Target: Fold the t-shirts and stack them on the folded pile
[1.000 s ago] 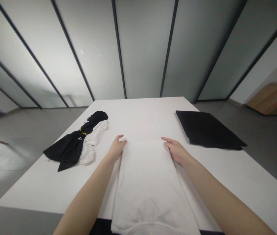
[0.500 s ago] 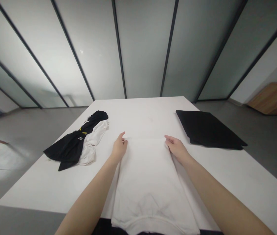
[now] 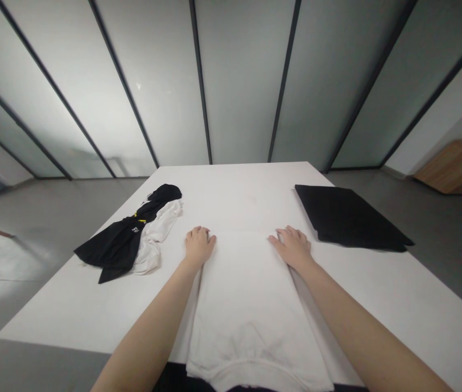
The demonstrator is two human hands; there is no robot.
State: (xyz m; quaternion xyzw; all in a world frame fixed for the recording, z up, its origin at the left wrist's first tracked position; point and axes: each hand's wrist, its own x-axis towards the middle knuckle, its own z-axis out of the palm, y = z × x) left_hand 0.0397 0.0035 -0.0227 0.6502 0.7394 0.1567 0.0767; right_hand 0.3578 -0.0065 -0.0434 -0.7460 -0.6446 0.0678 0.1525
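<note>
A white T-shirt (image 3: 247,305) lies in front of me, folded into a long panel on the white table. Its collar end points toward me and hangs a little over the near edge, with slight wrinkles around the neckline. My left hand (image 3: 198,246) rests palm down at the shirt's far left corner, fingers apart and thumb over the cloth. At the far right corner, my right hand (image 3: 295,247) lies the same way, its thumb on the shirt and its fingers outside the side edge.
On the white table (image 3: 231,188), a loose heap of black (image 3: 120,242) and white clothes (image 3: 151,247) lies to the left. A flat black folded cloth or board (image 3: 349,218) is at the right. Frosted glass panels (image 3: 239,81) stand behind the table.
Both hands have turned from pinching the shirt's far corners to lying palm down on them, with fingers spread. The shirt has hardly moved.
</note>
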